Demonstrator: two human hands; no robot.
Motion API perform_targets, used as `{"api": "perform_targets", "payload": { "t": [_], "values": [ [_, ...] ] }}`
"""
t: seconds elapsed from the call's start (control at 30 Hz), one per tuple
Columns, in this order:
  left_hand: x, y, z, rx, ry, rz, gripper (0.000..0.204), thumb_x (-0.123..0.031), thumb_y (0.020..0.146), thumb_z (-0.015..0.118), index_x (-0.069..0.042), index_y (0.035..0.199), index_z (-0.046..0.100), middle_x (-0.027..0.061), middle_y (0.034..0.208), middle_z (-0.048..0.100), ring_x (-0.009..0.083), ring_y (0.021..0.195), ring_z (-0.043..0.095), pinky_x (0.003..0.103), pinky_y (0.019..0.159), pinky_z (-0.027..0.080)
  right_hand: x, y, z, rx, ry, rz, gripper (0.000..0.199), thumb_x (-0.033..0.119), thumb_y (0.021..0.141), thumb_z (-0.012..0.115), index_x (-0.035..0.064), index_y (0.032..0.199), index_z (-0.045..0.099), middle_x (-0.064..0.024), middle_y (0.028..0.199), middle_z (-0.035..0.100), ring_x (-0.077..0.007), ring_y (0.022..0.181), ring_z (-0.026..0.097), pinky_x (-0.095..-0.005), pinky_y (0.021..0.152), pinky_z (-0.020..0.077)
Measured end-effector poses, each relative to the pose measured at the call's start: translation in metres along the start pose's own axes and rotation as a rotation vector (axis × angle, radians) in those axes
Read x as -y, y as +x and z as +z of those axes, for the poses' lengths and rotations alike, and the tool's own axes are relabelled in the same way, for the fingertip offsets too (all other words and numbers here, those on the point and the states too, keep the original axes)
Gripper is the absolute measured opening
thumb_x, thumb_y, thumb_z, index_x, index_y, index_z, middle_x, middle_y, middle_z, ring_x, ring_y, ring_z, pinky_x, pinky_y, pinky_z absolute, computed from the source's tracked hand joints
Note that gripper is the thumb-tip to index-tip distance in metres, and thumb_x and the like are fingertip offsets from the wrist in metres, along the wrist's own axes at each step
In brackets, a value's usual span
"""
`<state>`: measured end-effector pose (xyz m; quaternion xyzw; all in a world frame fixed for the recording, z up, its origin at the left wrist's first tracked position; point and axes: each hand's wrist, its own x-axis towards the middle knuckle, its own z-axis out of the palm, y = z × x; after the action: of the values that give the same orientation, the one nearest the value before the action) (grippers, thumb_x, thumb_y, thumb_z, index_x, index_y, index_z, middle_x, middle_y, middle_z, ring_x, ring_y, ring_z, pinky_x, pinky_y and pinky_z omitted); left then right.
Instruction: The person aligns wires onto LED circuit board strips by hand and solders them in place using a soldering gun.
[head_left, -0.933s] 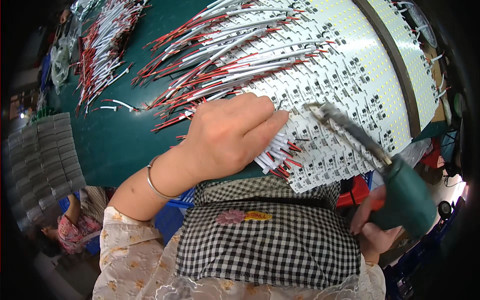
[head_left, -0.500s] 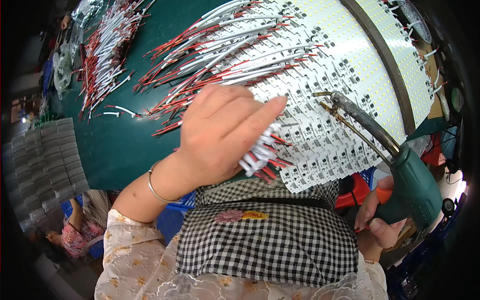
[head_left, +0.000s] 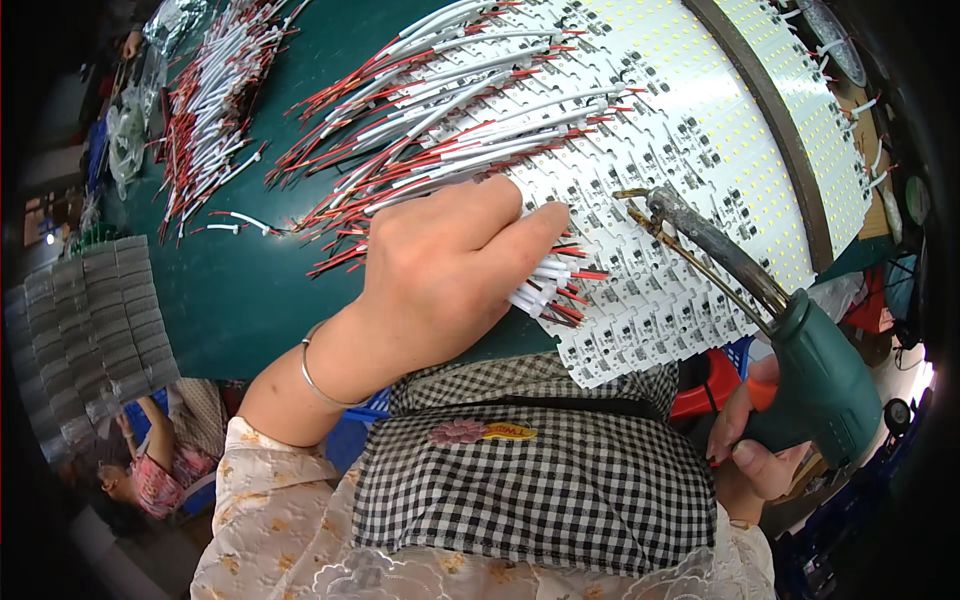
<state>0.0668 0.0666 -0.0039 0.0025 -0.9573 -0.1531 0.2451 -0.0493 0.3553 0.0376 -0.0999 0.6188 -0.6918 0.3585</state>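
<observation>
Right now: soldering gun over LED boards, wire bundle in the other hand.
Lower right, right hand (head_left: 752, 445) clamped round green soldering gun (head_left: 815, 375); long axis runs up-left, tip over white LED strip boards (head_left: 690, 200). Centre, left hand (head_left: 440, 280) closed on red/white wires (head_left: 548, 290), ends sticking right past fingertips, w/ more wires fanned upper left.

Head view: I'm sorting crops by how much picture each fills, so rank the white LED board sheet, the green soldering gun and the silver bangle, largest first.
1. White LED board sheet, by far the widest.
2. Green soldering gun in the right hand; nearness to the camera may enlarge it.
3. Silver bangle on the left hand wrist.
</observation>
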Motion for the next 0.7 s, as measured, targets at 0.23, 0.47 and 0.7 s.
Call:
{"api": "perform_targets", "payload": {
  "t": [0.23,0.47,0.7],
  "values": [
    [-0.002,-0.001,0.003,0.017,0.013,0.024,0.036,-0.011,0.062,0.070,-0.006,0.098,0.071,0.0043,0.066,0.057,0.0168,0.052,0.054,0.028,0.043,0.040,-0.003,0.001,-0.001,0.007,0.000,0.015,0.072,0.013,0.068,0.075,-0.0127,0.124,0.038,-0.0099,0.063,0.052,-0.0156,0.045,0.050,-0.0263,0.041,0.0460],
    [-0.002,-0.001,0.004,0.006,-0.017,0.008,0.037,-0.011,0.062,0.071,-0.005,0.099,0.070,0.0037,0.066,0.052,0.0169,0.051,0.052,0.028,0.043,0.040,-0.005,0.000,0.001,0.001,-0.010,0.001,0.069,0.011,0.067,0.074,-0.0136,0.122,0.041,-0.0105,0.063,0.052,-0.0157,0.045,0.050,-0.0260,0.041,0.0461],
    [-0.011,0.005,-0.002,0.082,-0.068,-0.039,0.035,0.000,0.063,0.061,-0.001,0.098,0.062,0.0068,0.076,0.052,0.0192,0.054,0.055,0.031,0.044,0.043,-0.009,0.002,0.005,-0.030,-0.068,0.048,0.064,0.012,0.067,0.074,-0.0127,0.118,0.043,-0.0121,0.065,0.054,-0.0155,0.046,0.051,-0.0251,0.040,0.0458]
  ]
}}
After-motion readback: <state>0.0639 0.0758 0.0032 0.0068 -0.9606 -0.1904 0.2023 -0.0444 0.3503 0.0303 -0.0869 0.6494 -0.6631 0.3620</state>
